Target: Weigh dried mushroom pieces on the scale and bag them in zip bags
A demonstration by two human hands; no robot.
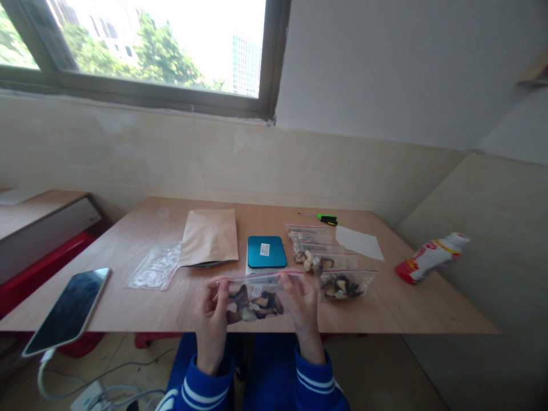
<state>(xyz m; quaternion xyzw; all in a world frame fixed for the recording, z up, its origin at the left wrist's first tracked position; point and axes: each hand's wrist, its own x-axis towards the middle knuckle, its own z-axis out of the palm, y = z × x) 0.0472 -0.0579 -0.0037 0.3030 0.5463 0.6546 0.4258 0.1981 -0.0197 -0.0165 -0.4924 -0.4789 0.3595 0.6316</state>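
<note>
Clamping the upper left corner of a clear plastic zip bag with a red seal line (257, 307) are the fingers of the left hand (212, 305); the right hand (305, 302) clamps thumb and fingers on the upper right edge. The bag, containing brown-and-white chunks, is located on the near side of the blue square slab with a white label (266, 251). Left of the slab: tan flat paper pouch (209, 237); farther left, clear red-edged plastic bags (156, 267) and black-screened phone (71, 311). Right of the slab: filled clear zip bags (342, 285), green-and-black-handled screwdriver (327, 218), white paper sheet (359, 242); farthest right, red-and-white plastic bottle (432, 258).
</note>
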